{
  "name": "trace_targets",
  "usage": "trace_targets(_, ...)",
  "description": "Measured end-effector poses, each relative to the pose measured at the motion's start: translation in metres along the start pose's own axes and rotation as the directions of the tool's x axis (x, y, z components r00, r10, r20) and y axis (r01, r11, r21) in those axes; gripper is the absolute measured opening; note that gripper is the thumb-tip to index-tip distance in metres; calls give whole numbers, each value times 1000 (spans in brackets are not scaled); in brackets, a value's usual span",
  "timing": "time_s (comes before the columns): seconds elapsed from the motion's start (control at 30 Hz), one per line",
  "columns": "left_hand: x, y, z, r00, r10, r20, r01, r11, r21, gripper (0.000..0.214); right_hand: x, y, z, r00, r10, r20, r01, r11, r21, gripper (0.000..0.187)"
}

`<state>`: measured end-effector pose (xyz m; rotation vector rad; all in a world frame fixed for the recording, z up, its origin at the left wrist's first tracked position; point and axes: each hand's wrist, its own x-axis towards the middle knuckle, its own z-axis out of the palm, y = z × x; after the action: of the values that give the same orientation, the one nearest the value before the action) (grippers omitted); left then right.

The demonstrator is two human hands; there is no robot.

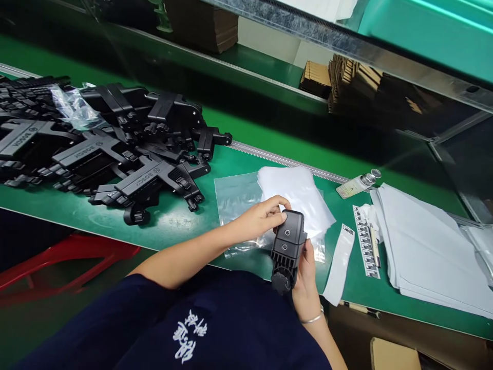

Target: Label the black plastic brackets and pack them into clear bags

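A black plastic bracket (290, 231) with two screws on its face and a ribbed round knob at its lower end is held upright in front of my chest. My left hand (267, 215) grips its top end, thumb on the near face and fingers curled behind. Lower down, my right hand (307, 270) wraps around its right side; some of those fingers are hidden behind it. Beneath the hands lie a transparent plastic bag (234, 198) and a stack of white translucent bags (295, 187) on the green table (181, 226).
Many similar black brackets marked BOSCH (142, 177) are heaped at left. To the right are a small bottle (358, 184), a white strip (341, 264), a label sheet (365, 241) and stacked white sheets (427, 246). A metal-edged shelf (308, 38) runs overhead; a red stool (77, 257) stands lower left.
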<state>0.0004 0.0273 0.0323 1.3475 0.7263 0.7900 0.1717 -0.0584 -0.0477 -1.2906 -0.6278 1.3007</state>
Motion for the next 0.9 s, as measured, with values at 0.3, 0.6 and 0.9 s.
trace_targets(0.3, -37, -5, -29, 997, -42, 71, 35, 994, 100, 79, -27, -38, -19, 845, -511, 159, 529, 842, -103, 59)
trace_targets(0.6, -45, -40, -19, 904, -409, 125, 394, 685, -613, 67, -6, -48, -16, 977, -118, 177, 161, 953, -256, 51)
trace_targets(0.9, -36, -57, -32, 836, -511, 200, 487, 524, -698, 38, -11, -54, 12, 959, -252, 129, 283, 834, -473, 47)
